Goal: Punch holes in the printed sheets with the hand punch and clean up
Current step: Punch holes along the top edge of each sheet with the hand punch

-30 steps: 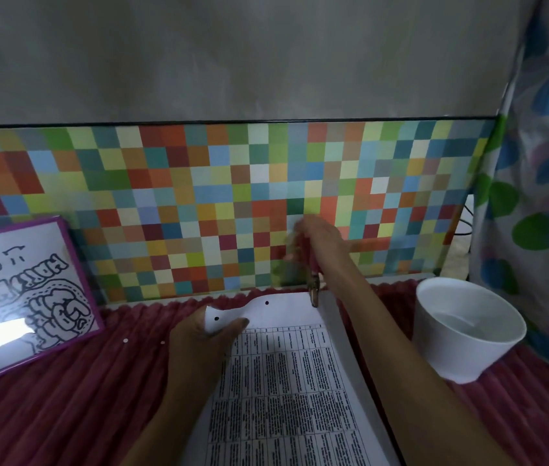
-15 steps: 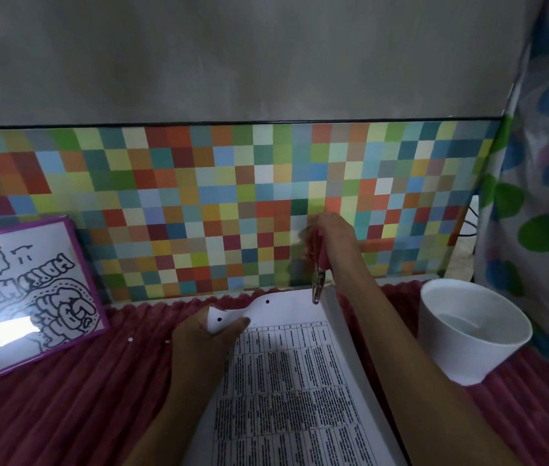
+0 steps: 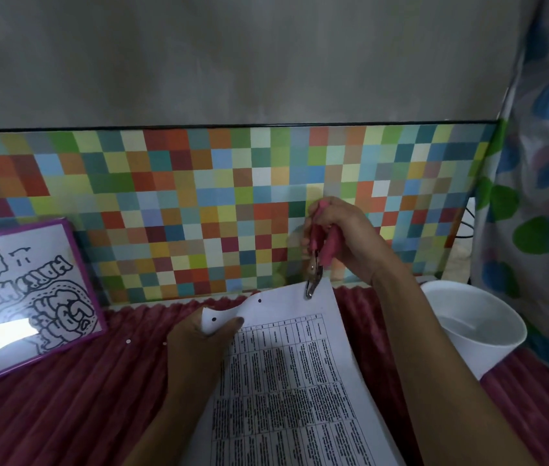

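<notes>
The right hand [image 3: 350,237] grips the pink handles of the hand punch [image 3: 317,250], whose metal nose sits on the far edge of the printed sheets [image 3: 300,381]. The left hand [image 3: 195,351] pinches their curled far-left corner, already holed. They lie on red ribbed cloth [image 3: 74,398], between a framed drawing [image 3: 27,290] and a white bowl [image 3: 478,331].
</notes>
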`<action>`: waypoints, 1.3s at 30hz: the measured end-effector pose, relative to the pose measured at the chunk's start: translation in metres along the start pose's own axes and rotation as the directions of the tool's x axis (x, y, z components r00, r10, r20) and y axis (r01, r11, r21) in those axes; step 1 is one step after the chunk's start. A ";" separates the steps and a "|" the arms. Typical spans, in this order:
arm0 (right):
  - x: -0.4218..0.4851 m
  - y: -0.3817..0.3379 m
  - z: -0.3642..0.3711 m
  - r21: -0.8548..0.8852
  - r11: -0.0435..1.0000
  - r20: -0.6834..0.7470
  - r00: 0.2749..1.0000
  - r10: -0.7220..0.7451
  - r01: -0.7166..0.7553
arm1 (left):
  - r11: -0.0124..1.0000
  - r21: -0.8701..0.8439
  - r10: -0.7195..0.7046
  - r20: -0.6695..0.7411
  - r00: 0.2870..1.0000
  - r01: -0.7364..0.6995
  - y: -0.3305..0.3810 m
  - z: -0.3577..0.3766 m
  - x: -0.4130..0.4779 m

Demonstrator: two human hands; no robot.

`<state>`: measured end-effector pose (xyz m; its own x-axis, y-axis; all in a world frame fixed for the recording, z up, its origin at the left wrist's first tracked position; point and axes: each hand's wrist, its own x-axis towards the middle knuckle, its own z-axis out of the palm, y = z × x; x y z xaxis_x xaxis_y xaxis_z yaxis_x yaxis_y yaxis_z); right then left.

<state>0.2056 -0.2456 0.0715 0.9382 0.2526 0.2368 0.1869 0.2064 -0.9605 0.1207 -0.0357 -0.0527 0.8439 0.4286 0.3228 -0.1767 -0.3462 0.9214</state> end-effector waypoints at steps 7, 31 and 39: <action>0.002 0.009 0.003 0.218 0.975 -0.324 0.946 0.027 0.047 | 1.000 -0.003 0.016 -0.012 1.000 -0.016 -0.007 0.000 0.003; 0.009 0.022 -0.010 0.294 0.953 -0.256 0.967 0.009 0.069 | 0.836 0.204 0.332 0.549 0.767 -0.509 0.046 0.066 0.038; 0.010 0.023 -0.009 0.276 0.961 -0.291 0.955 0.051 0.033 | 0.754 0.193 0.463 0.522 0.716 -0.628 0.035 0.078 0.039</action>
<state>0.2221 -0.2463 0.0508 0.9907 -0.0235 0.1343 0.1297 0.4676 -0.8744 0.1871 -0.0955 -0.0249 0.7869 -0.2893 0.5450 -0.5656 -0.6912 0.4497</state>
